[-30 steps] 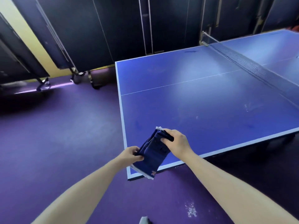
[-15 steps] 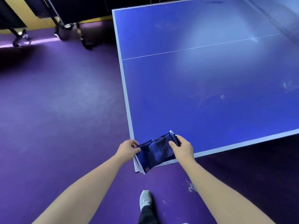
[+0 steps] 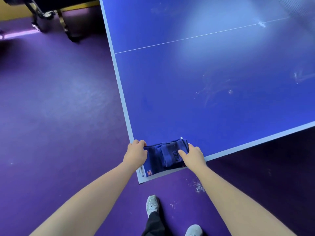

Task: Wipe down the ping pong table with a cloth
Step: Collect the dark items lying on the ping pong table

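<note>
Navy cloth [image 3: 163, 155], folded, orange-marked corner

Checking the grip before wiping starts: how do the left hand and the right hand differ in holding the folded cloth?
The left hand grips the cloth at its left end, by the side edge of the table; the right hand grips its right end, further along the near edge. The left hand's fingers curl over the cloth's end; the right hand's thumb lies across its top. Both hold the cloth at the table's corner.
</note>
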Demonstrator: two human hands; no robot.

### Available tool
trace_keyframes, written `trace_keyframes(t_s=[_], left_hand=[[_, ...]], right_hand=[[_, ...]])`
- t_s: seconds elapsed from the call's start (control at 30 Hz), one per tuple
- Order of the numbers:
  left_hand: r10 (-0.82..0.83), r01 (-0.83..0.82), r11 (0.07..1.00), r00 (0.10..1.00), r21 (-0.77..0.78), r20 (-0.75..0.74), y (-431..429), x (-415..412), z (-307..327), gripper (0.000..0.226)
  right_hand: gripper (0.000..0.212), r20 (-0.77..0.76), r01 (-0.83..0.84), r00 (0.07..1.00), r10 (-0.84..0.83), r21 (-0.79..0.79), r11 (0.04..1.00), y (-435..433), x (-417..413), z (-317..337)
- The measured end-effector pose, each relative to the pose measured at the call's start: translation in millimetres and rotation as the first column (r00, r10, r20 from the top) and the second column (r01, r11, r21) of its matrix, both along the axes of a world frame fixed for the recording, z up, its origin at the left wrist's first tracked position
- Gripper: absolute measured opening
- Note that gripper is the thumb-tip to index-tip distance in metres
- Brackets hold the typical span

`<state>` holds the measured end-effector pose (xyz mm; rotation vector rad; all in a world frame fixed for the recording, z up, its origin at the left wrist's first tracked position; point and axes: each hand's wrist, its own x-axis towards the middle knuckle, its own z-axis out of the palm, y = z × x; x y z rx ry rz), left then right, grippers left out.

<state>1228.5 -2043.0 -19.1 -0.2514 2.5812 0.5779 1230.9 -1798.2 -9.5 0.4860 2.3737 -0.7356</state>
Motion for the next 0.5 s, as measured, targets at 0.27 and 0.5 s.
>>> trace_keyframes(t_s=[0.27, 0.5], left_hand=[[-0.256, 0.245, 0.963, 0.961, -0.109, -0.101, 72.9, -24.8, 64.7, 0.039], [-0.552, 0.544, 0.834, 0.828, -0.092, -0.097, 246.0, -56.4, 160.2, 0.033]], right_hand=[[0.060, -0.101, -0.008, 0.995, 0.009, 0.012, 1.000, 60.9, 9.8, 75.4], [0.056, -0.233, 0.118, 0.966, -0.109, 0.024, 0.993, 209.2, 33.5, 159.3]])
